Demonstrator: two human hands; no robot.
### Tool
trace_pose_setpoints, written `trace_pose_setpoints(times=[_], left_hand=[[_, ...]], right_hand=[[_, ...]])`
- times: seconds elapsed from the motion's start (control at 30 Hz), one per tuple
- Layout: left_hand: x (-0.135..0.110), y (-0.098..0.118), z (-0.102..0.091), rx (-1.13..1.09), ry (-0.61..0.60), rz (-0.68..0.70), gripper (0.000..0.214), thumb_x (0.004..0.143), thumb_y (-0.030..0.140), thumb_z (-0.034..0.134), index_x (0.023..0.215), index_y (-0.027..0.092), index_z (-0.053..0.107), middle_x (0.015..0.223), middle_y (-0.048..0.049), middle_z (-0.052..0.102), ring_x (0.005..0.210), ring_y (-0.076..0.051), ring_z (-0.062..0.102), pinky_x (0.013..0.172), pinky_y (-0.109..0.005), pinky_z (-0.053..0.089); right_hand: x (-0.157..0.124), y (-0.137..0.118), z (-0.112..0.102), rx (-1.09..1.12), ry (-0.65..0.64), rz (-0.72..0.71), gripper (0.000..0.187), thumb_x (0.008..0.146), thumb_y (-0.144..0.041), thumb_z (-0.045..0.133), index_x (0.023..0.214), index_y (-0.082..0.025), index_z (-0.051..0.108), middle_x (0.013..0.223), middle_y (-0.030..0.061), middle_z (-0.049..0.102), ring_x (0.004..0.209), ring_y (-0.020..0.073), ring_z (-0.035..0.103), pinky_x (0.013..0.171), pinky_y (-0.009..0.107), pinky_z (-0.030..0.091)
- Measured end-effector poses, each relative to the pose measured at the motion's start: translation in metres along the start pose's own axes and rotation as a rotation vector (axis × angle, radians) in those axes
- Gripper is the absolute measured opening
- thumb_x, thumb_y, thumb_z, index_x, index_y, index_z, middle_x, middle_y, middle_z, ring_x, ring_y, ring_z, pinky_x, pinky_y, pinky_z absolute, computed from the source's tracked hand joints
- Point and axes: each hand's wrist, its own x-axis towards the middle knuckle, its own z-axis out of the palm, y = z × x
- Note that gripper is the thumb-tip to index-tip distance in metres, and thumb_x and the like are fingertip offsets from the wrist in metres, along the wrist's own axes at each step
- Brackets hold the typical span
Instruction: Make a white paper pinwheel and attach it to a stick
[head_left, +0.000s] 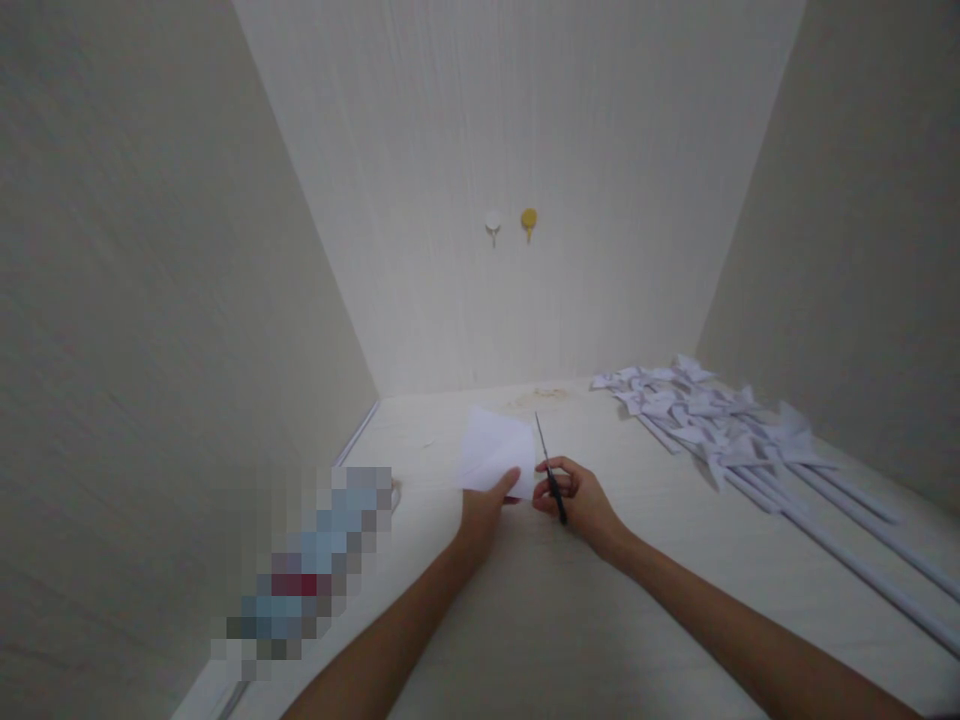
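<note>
A white sheet of paper (495, 448) is pinched at its lower edge by my left hand (487, 500), thumb on top and fingers underneath. Just to the right, my right hand (585, 500) holds a pair of black-handled scissors (554, 485). Their narrow blades point up and away, close beside the paper's right edge. Whether the blades are apart cannot be made out. Both hands are over the pale table (450, 620).
Several white paper pinwheels (690, 410) on long white sticks (847, 555) lie piled at the right. A blurred-out object (307, 560) sits at the left edge. Walls enclose three sides; a white hook (493, 224) and a yellow hook (529, 220) are on the back wall.
</note>
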Motion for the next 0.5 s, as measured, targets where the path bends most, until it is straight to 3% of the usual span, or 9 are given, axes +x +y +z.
trace_pose_setpoints(times=[0.27, 0.5], left_hand=[[-0.0011, 0.0006, 0.0016, 0.061, 0.028, 0.058, 0.023, 0.052, 0.019, 0.068, 0.072, 0.012, 0.061, 0.072, -0.0074, 0.064, 0.055, -0.016, 0.058, 0.046, -0.025, 0.048], [-0.0016, 0.0012, 0.0010, 0.144, 0.031, 0.099, 0.014, 0.052, 0.020, 0.067, 0.059, 0.012, 0.059, 0.068, -0.0079, 0.064, 0.059, -0.018, 0.059, 0.055, -0.026, 0.048]], right_hand=[[-0.0001, 0.0002, -0.0001, 0.111, 0.007, 0.026, 0.047, 0.041, -0.020, 0.074, 0.079, -0.018, 0.047, 0.057, -0.0036, 0.059, 0.045, 0.0079, 0.051, 0.040, 0.018, 0.035], [0.0005, 0.0021, -0.0009, 0.113, 0.024, 0.017, 0.045, 0.042, -0.020, 0.074, 0.079, -0.018, 0.047, 0.055, -0.0040, 0.058, 0.042, 0.0066, 0.049, 0.038, 0.016, 0.032]])
